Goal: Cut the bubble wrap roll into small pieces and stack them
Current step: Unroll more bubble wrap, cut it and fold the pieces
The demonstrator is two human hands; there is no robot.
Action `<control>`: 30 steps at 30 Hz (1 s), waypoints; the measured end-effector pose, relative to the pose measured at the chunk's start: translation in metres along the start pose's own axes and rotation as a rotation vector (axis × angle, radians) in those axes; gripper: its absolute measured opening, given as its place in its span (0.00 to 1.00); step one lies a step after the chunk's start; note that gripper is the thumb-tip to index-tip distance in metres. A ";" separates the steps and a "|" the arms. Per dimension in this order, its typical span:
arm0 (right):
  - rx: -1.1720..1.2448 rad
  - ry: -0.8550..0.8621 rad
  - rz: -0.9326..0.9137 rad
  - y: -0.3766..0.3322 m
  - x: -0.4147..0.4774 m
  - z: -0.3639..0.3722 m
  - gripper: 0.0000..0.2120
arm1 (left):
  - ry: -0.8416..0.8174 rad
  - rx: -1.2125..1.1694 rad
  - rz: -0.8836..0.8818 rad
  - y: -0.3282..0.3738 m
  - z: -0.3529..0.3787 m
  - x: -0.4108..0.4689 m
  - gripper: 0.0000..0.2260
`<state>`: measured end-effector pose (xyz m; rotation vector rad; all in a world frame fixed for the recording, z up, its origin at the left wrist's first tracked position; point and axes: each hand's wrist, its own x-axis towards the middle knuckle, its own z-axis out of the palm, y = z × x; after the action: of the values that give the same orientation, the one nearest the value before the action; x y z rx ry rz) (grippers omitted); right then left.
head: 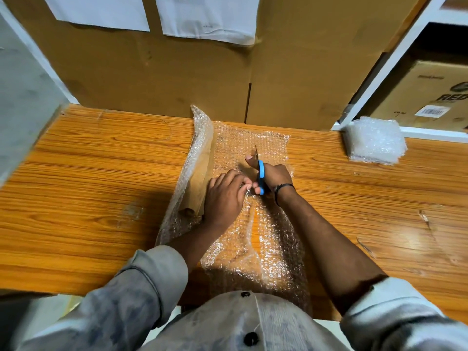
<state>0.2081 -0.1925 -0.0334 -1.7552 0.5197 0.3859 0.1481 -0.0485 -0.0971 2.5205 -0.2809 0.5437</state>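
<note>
Done: stack well right of the grip
Now: right hand grips scissors, left hand pinches bubble wrap beside
Remaining: roll just left

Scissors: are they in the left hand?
No, the right hand grips the blue-handled scissors, while the left hand holds the bubble wrap.

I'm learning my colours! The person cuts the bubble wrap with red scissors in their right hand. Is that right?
Not quite. The head view shows the scissors have blue handles, not red. The right hand does hold them, cutting the bubble wrap.
</note>
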 end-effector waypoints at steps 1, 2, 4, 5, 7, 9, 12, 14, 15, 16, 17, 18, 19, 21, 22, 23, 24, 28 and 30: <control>-0.011 0.005 -0.004 -0.002 0.002 0.002 0.36 | 0.001 -0.004 -0.008 0.000 0.000 0.000 0.07; -0.027 0.008 -0.002 -0.005 0.003 0.002 0.35 | 0.000 -0.006 -0.011 0.000 0.000 0.000 0.07; -0.051 0.014 -0.003 -0.010 0.007 0.001 0.32 | -0.002 -0.004 -0.004 0.001 -0.001 0.001 0.08; -0.057 0.021 -0.001 -0.013 0.009 0.001 0.30 | 0.001 -0.005 -0.001 0.001 -0.001 0.001 0.08; -0.094 0.037 0.001 -0.018 0.014 -0.001 0.30 | 0.004 -0.017 -0.006 0.002 -0.002 0.002 0.08; -0.153 0.055 0.011 -0.022 0.020 -0.002 0.29 | 0.002 -0.023 -0.011 0.003 -0.002 0.002 0.07; -0.206 0.069 0.015 -0.025 0.030 -0.004 0.29 | 0.006 -0.022 -0.029 0.002 -0.002 0.002 0.07; -0.210 0.065 0.003 -0.031 0.028 -0.005 0.26 | 0.013 -0.014 -0.035 0.002 -0.002 0.003 0.05; -0.186 0.051 0.002 -0.032 0.028 -0.006 0.24 | 0.016 -0.006 -0.026 0.003 -0.001 0.003 0.04; -0.158 0.030 0.003 -0.034 0.027 -0.007 0.23 | 0.017 0.001 -0.016 0.003 -0.001 0.003 0.03; -0.141 0.013 0.005 -0.036 0.027 -0.006 0.24 | 0.018 0.008 -0.009 0.003 -0.002 0.003 0.03; -0.137 0.001 0.006 -0.038 0.027 -0.005 0.25 | 0.019 0.013 -0.004 0.003 -0.002 0.003 0.03; -0.141 -0.003 0.003 -0.039 0.029 -0.004 0.27 | 0.021 0.016 -0.003 0.004 -0.003 0.003 0.03; -0.156 -0.002 0.003 -0.042 0.035 -0.001 0.29 | 0.019 0.015 -0.005 0.004 -0.002 0.003 0.03; -0.156 0.001 0.015 -0.044 0.037 0.001 0.29 | 0.015 0.013 -0.007 0.004 -0.002 0.003 0.04; -0.154 0.001 0.019 -0.047 0.038 0.002 0.28 | 0.010 0.012 -0.009 0.003 -0.002 0.003 0.04; -0.159 0.002 0.021 -0.050 0.040 0.003 0.27 | 0.004 0.013 -0.010 0.003 -0.002 0.003 0.04; -0.148 0.024 0.020 -0.063 0.051 0.006 0.25 | -0.014 0.014 -0.009 0.002 -0.001 0.003 0.04; -0.236 0.049 0.000 -0.064 0.068 0.003 0.23 | -0.016 0.024 -0.002 0.002 -0.001 0.003 0.04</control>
<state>0.2996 -0.1866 -0.0169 -1.9961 0.5265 0.4185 0.1502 -0.0495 -0.0940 2.5490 -0.2794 0.5289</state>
